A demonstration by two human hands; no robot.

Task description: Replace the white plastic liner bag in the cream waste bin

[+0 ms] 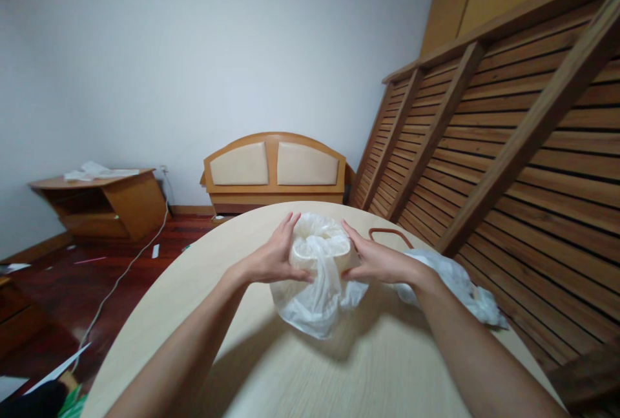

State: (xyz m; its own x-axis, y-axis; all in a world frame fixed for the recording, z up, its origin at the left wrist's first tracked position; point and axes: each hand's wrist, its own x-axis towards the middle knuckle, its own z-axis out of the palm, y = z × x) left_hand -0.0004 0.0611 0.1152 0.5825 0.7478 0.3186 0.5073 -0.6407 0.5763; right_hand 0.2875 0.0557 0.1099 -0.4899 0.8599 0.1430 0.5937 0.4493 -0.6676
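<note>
Between my hands stands a small pale container [306,263], with a thin white plastic bag [322,302] over its rim and hanging down its near side. My left hand [278,255] presses against the container's left side, thumb to the front and fingers up at the rim. On the opposite side, my right hand [371,260] grips it in the same way. The container's lower part is hidden by the bag. It is over the middle of a round light-wood table [387,366].
Crumpled white plastic [455,282] lies at the table's right, beside a brown curved handle [391,230]. A slatted wooden frame [465,140] leans along the right. Behind the table stands a headboard [274,166]. A low cabinet [111,201] and a cable [128,269] are at left.
</note>
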